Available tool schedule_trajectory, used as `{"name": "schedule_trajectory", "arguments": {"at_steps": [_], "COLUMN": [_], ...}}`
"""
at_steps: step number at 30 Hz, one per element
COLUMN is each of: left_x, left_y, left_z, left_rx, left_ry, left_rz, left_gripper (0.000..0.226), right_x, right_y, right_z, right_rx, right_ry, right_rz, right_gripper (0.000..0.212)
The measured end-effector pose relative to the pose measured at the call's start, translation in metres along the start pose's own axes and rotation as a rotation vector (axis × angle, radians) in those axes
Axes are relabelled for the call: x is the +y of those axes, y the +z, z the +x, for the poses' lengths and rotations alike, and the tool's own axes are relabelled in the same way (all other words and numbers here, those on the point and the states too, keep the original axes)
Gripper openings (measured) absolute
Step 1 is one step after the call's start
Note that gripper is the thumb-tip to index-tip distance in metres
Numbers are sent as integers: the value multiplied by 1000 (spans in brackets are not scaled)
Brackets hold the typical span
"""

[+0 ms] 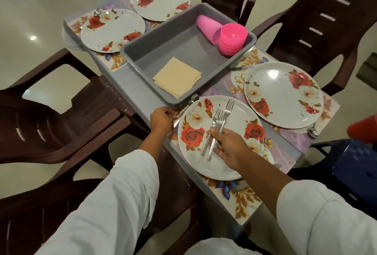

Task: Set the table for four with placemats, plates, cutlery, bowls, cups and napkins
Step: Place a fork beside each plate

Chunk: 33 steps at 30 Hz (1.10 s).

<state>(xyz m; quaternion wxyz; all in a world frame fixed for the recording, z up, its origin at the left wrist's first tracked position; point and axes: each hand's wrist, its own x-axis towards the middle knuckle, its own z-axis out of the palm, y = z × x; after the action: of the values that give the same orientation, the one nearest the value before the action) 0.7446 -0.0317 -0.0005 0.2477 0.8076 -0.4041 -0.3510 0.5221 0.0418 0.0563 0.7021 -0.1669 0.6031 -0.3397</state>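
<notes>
Steel forks in head view, three bundled (219,120), being clamped by right grip (228,146) and hovering over near rose-patterned round plate (236,116) on desk. Long axis running away from person: tines pointing toward grey plastic tray (124,50), handles toward body. Left grip (162,120) curling round thin steel piece (176,122) at plate's left rim, kind unclear. Bundle lying right of left grip, with plate's left half between. Left grip sitting nearer that rim, so next fork probably travelling leftward.

Four rose-patterned plates (283,95) lie on floral placemats (242,197) (napkins (177,76), pink cups (208,27), bowls (232,38) in the tray (163,50)).
</notes>
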Motion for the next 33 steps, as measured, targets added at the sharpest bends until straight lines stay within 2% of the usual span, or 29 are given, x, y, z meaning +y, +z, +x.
{"name": "schedule_trajectory", "arguments": {"at_steps": [6,18,25,27,30,33], "left_x": [5,9,29,42,50,51], "left_y": [11,15,18,25,43,52], "left_z": [3,-14,-67,-98,-135,-155], "left_rx": [-9,116,253,131,-210,-354], "left_ry": [72,25,142,165,185,155], "left_rz": [27,35,-90,-179,-300,-365], "left_gripper": [8,18,17,14,16,13], "right_x": [2,3,2,0,-4,-6], "right_y": [-7,-18,-26,-28,-34,-42], "right_z": [1,-1,-7,-10,-18,-25], "right_rx": [55,72,54,42,31,38], "right_ry": [-12,3,21,22,1,-26], "right_rz": [-61,-17,59,90,125,142], "right_gripper": [14,12,11,11,9,8]}}
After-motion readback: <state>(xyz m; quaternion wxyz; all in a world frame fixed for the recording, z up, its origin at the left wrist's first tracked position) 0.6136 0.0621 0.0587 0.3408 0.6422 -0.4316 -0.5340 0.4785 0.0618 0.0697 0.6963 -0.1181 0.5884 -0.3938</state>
